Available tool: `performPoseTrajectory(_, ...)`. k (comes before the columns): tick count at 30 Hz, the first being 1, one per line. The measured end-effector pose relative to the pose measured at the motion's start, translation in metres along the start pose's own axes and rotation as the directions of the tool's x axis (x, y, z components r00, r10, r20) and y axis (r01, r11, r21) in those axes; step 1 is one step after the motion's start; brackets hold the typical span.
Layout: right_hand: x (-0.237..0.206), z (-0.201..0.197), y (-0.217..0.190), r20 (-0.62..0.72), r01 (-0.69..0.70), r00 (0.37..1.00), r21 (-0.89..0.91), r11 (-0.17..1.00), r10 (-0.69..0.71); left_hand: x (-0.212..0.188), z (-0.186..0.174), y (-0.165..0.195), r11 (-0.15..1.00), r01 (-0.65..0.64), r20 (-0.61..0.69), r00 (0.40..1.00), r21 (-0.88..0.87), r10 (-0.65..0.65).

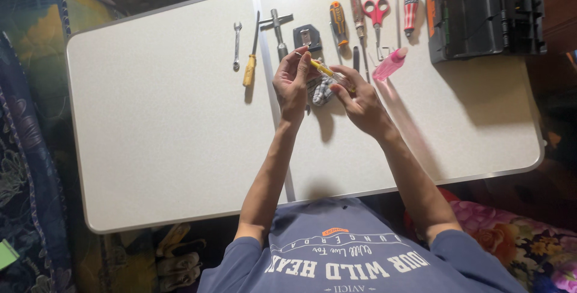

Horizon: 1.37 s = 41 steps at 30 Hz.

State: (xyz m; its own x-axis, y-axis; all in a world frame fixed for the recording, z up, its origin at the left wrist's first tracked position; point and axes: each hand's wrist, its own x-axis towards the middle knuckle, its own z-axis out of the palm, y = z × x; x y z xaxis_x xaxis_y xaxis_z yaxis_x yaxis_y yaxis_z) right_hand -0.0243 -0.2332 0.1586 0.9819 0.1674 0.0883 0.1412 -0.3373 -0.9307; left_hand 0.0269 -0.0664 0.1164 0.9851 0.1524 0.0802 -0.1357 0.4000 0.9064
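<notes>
White folding table with tools; left hand and right hand both pinching small yellow-handled screwdriver.

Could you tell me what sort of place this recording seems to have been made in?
Probably a home room used as a makeshift workbench: a white folding table carries a row of hand tools and a black toolbox, with floral bedding alongside.

White rectangular folding bench. Along its far edge: small steel spanner, yellow-handled screwdriver just right of it, steel T-wrench, red-handled scissors, pink plastic bottle lying down, black plastic toolbox at the far right corner.
</notes>
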Motion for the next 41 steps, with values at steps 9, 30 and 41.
performPoseTrajectory(9,-0.029,-0.067,0.000,-0.283,0.066,0.959,0.162,0.984,-0.018,-0.017,0.108,0.003,0.974,-0.217,0.230,0.953,0.058,0.199)
performPoseTrajectory(30,0.015,-0.153,0.135,-0.463,-0.153,0.852,-0.666,0.730,-0.244,-0.013,0.224,-0.133,0.450,-0.435,0.516,0.854,0.780,-0.069)
performPoseTrajectory(41,0.011,-0.137,0.100,-0.691,-0.053,0.723,-0.079,0.995,-0.016,-0.013,0.209,-0.115,0.949,-0.106,0.391,0.920,0.298,-0.020)
